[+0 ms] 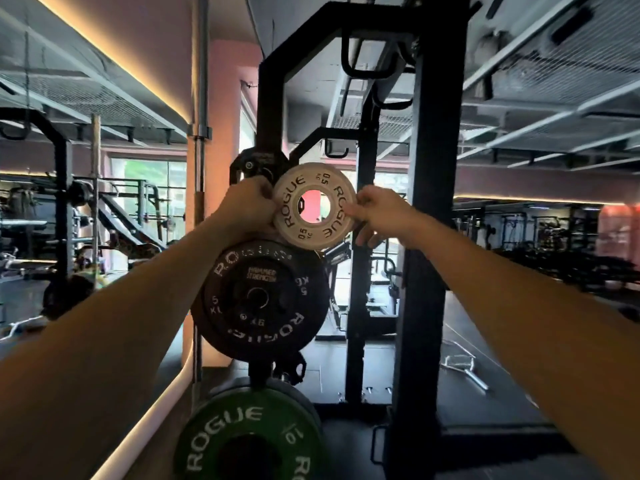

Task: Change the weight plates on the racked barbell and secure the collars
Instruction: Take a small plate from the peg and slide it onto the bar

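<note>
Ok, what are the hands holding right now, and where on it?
Both hands hold the small white plate by its outer rim: the left hand grips the left edge, the right hand pinches the right edge. Its centre hole is free.

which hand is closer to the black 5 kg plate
Left. The left hand grips the white plate's left edge, right above the black 5 kg plate. The right hand pinches the white plate's right edge, farther off.
</note>
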Available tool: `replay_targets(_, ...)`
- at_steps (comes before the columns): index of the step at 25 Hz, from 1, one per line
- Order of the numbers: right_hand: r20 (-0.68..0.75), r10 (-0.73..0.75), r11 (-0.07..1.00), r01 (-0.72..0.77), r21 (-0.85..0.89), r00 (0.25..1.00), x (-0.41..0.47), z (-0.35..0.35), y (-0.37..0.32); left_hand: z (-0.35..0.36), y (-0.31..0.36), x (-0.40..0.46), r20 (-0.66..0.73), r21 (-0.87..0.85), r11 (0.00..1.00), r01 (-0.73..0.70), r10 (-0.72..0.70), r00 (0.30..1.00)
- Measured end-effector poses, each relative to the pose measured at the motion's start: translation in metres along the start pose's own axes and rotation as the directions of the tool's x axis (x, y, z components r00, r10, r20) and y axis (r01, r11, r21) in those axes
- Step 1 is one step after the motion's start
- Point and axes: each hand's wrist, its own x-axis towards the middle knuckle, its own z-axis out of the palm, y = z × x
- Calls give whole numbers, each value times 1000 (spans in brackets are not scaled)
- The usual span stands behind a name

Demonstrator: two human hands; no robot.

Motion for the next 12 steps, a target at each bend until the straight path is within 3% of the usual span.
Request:
replay_targets(5,-42,71,996,-73,-49,997,-62,-72,23,45,76,-32,87,-19,999,-37,39,995)
replay_targets(12,-93,112,993,-114,-14,989,-127,-187,66,109,189,-75,205,-264,964,29,26,978)
